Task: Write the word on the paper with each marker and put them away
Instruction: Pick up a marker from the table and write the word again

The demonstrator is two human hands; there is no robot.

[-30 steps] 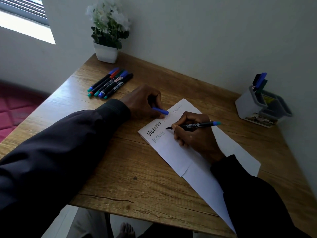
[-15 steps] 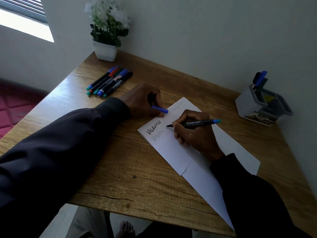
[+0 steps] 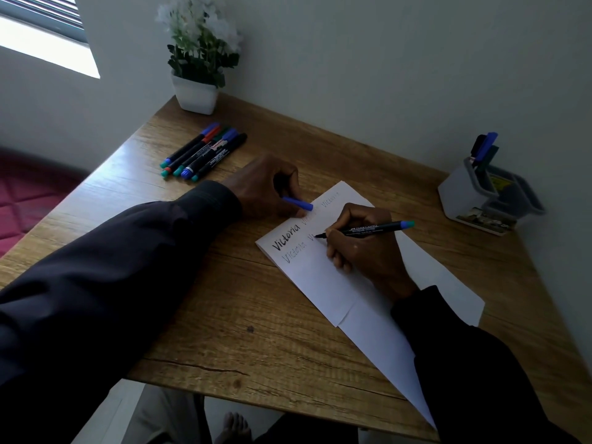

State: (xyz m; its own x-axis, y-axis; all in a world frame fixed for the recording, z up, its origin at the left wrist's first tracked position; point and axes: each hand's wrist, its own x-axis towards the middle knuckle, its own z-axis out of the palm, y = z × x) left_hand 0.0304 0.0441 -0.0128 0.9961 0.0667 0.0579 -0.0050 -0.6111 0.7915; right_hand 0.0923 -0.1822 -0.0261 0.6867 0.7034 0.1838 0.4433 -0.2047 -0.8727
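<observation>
Wooden desk (image 3: 224, 315) in a pale corner, with a window (image 3: 48, 43) at upper left and a potted plant (image 3: 195, 94) at the far edge. On the desk, right of centre, lay the paper (image 3: 320, 283). It had "Victoria" in bold black on the top line and fainter copies beside and below it.

Over the sheet rested the right hand (image 3: 362, 248), its grip closed round a black-barrelled marker (image 3: 374, 230) with a blue end. The tip touched the second line just after a started "Vi".

At the paper's upper left edge sat the left hand (image 3: 262, 187), its grip pinching a short blue piece, probably the blue cap (image 3: 298, 202) of that marker.

Near the plant, five capped markers (image 3: 205, 152) lay side by side, well apart from the paper. By the right wall stood a grey holder (image 3: 474, 197), with stored markers (image 3: 485, 147) upright in it.
</observation>
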